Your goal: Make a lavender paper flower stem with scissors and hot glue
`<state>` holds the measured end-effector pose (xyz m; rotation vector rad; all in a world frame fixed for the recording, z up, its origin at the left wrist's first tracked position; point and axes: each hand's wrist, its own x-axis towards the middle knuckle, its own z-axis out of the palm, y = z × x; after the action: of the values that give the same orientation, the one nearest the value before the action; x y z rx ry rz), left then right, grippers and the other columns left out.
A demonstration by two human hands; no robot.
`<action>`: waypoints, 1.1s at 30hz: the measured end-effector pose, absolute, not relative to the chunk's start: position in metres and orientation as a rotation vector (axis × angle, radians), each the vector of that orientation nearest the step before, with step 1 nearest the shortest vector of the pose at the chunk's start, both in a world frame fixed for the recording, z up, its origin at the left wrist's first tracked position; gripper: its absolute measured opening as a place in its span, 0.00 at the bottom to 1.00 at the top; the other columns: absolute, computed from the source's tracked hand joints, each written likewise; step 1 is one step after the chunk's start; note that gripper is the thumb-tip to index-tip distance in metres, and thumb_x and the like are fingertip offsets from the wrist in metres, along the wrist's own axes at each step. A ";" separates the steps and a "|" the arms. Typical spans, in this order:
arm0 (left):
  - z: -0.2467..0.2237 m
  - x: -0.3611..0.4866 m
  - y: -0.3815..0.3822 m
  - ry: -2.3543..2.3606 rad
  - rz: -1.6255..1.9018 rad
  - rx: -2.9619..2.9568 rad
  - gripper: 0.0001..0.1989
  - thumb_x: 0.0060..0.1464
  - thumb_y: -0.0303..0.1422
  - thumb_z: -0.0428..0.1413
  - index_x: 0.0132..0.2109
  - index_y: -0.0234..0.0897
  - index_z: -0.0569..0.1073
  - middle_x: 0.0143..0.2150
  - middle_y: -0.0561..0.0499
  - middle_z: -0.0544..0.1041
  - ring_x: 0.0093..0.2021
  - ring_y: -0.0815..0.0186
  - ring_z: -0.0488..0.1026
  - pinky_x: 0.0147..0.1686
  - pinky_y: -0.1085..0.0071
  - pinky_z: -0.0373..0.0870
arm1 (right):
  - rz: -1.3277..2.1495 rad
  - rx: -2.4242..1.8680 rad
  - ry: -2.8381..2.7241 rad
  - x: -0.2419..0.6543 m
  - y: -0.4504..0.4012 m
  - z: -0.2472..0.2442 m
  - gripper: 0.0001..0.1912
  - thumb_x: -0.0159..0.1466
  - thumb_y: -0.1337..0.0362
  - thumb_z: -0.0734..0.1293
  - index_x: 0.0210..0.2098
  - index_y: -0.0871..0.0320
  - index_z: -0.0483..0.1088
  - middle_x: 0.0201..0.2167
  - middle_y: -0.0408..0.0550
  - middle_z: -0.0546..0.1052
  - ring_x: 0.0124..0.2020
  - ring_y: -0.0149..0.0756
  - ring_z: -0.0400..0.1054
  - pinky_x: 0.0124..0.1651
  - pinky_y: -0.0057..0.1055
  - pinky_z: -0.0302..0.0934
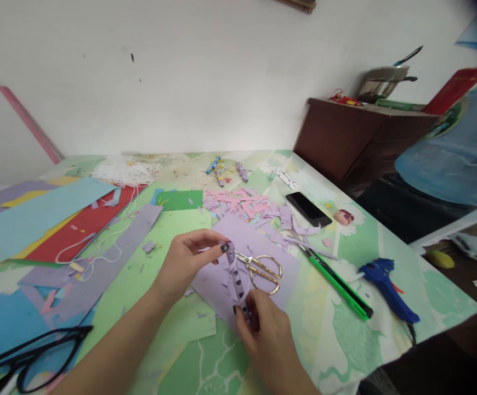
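Between my two hands stretches a narrow purple paper strip (236, 278) with dark spots or holes along it and ragged cut edges. My left hand (191, 258) pinches its upper end between thumb and fingers. Around its lower end my right hand (267, 326) is closed, some of its fingers hidden. Gold-handled scissors (265, 273) lie just right of the strip, their blades partly hidden behind it. Beneath them is a purple paper sheet (279, 293) sprinkled with small scraps. Pink and purple paper scraps (249, 204) are heaped beyond my hands.
On the right lie a green cutter knife (341, 285), a blue glue gun (389, 288), a black phone (308, 208) and a small pink object (344, 217). Coloured sheets (45, 214), white string (125, 170) and glasses (37, 354) are left. Small patterned rolls (242, 171) sit at the back.
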<state>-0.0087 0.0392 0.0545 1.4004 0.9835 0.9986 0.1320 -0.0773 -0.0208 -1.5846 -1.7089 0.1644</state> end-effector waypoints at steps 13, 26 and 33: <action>0.052 -0.005 0.040 0.985 1.015 1.386 0.02 0.44 0.29 0.60 0.29 0.36 0.76 0.30 0.51 0.77 0.27 0.69 0.70 0.27 0.75 0.69 | 0.146 -1.566 -1.740 0.131 -0.077 -0.021 0.03 0.61 0.67 0.59 0.30 0.57 0.61 0.21 0.42 0.67 0.19 0.28 0.60 0.21 0.21 0.54; 0.052 -0.002 0.037 0.986 1.032 1.309 0.02 0.44 0.29 0.61 0.29 0.35 0.76 0.29 0.52 0.76 0.28 0.70 0.70 0.27 0.76 0.69 | 0.157 -1.555 -1.745 0.131 -0.076 -0.023 0.02 0.61 0.68 0.59 0.31 0.57 0.60 0.21 0.41 0.65 0.19 0.28 0.59 0.22 0.22 0.54; 0.051 -0.005 0.039 0.956 0.984 1.320 0.04 0.46 0.31 0.61 0.32 0.36 0.76 0.31 0.51 0.76 0.31 0.69 0.70 0.28 0.76 0.70 | 0.277 -1.590 -1.711 0.132 -0.077 -0.021 0.04 0.59 0.68 0.61 0.30 0.57 0.59 0.21 0.40 0.65 0.19 0.27 0.59 0.22 0.22 0.53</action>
<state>-0.0055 0.0390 0.0509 1.3202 0.9557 0.9839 0.1323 -0.0772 -0.0213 -1.5896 -1.7106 0.2766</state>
